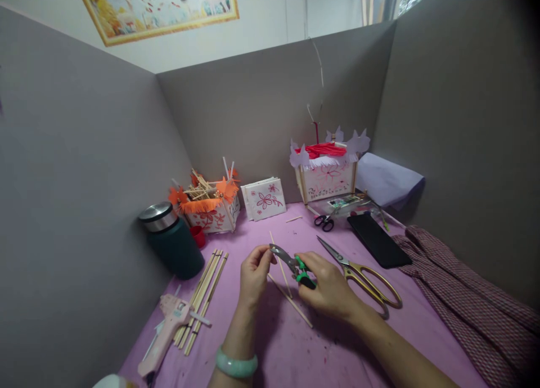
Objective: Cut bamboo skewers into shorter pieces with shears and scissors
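My right hand [323, 284] is closed round the green-handled pruning shears [291, 261], whose curved metal blades point to the left. The blade tips meet the fingertips of my left hand [255, 273], which are pinched together; what lies between them is too small to make out. Under the shears one thin wooden stick [284, 275] lies slantwise on the cloth, and a second thin stick [295, 305] lies nearer to me, between my hands. Large gold-handled scissors [358, 275] rest to the right of my right hand.
At left are a glue gun [169, 326], bundled wooden sticks [205, 298] and a dark green flask [175, 247]. Behind stand an orange-trimmed box [211, 219], drawn-on white cards [265, 199] and a purple-trimmed box [327, 180]. A black phone [377, 240], small scissors [324, 223] and checked fabric [459, 287] lie right.
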Demonstrator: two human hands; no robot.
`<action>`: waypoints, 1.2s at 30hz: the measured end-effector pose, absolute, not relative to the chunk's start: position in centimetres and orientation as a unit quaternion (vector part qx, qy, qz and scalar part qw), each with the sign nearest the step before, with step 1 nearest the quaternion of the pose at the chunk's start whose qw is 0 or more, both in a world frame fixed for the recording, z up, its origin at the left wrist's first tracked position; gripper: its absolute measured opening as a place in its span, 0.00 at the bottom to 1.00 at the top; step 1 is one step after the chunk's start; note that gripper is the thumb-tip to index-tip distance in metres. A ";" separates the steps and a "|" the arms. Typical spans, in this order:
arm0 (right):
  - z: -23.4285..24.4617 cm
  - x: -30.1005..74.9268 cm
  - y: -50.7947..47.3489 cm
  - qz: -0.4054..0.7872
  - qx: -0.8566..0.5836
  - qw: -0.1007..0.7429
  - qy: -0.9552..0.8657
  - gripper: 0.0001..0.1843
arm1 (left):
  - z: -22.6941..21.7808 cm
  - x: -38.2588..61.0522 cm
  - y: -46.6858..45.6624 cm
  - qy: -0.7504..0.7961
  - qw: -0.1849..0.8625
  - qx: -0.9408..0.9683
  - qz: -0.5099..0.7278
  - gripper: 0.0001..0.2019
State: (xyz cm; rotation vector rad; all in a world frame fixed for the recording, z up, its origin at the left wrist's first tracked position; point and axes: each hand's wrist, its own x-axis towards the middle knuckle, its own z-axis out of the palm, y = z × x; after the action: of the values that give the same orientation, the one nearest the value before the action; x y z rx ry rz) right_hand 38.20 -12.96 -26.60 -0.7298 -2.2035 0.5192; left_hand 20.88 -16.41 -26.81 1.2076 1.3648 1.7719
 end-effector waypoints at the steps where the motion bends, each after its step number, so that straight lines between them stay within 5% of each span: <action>1: -26.6 38.2 -13.0 0.200 -0.286 0.372 -0.860 0.17 | -26.8 20.9 -16.4 0.514 0.295 0.453 0.666 0.11; 8: -26.9 38.1 -12.9 0.165 -0.299 0.370 -0.864 0.24 | -26.8 20.9 -16.4 0.519 0.288 0.455 0.664 0.10; 36: -26.6 37.9 -13.2 0.196 -0.310 0.341 -0.866 0.16 | -26.4 21.1 -16.6 0.543 0.239 0.466 0.657 0.09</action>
State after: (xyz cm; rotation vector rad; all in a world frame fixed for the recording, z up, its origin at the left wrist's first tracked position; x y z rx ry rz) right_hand 37.90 -13.20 -26.62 -0.8071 -2.2523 0.5111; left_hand 21.09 -16.62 -26.37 1.2750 1.4877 1.7989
